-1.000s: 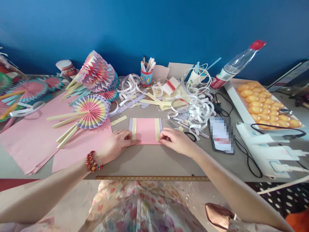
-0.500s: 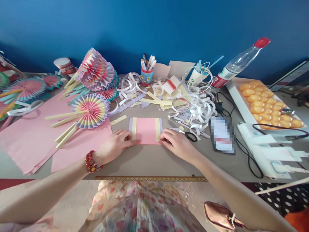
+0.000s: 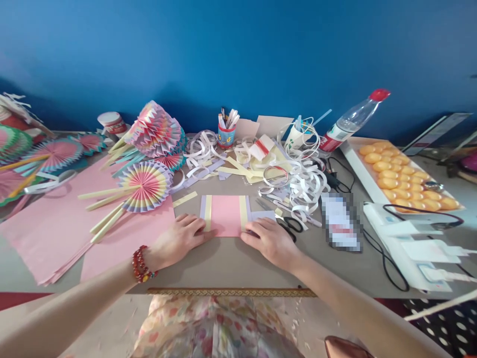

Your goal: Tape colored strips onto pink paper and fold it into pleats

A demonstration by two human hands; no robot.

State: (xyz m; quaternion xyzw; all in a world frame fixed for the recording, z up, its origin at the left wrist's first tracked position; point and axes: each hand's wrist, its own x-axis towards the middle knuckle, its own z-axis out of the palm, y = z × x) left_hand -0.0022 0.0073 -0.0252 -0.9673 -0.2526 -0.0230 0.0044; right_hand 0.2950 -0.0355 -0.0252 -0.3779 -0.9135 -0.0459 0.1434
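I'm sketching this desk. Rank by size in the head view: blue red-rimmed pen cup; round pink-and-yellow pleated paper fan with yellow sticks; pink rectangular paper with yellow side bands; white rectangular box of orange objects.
1. White box
2. Pleated fan, sticks included
3. Pink paper, visible part
4. Pen cup

Moderate, diffuse light covers the worktop (image 3: 219, 268), its source out of view. The blue wall (image 3: 238, 54) is brighter above the middle of the far edge and darkens low above the far left corner. Soft-edged shadows spread from the left hand (image 3: 182, 236) and right hand (image 3: 272, 243) toward the near edge. Wide-angle stretch shows toward the right edge (the bottle (image 3: 352, 122) slants outward), and coarse pixel blocks cover the phone (image 3: 341, 221). Fine detail looks slightly smeared.
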